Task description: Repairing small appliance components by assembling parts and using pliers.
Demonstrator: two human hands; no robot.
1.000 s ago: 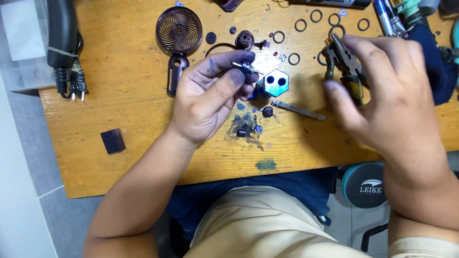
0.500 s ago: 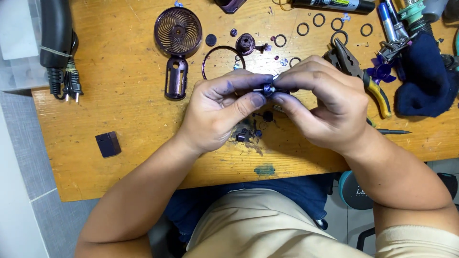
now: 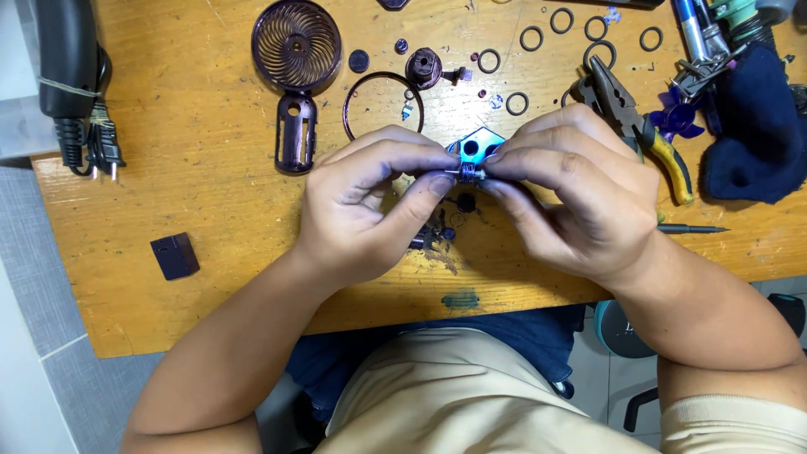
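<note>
Hands pinch small part over scuffed wooden table.

Worn wooden table, scuffed orange top, dark stain near front edge. On it: round purple fan grille with handle piece just below; thin purple ring; small black rings scattered far side; pliers with yellow grip; dark blue cloth right; black block left; black corded tool at left corner; thin black rod near right edge
</note>
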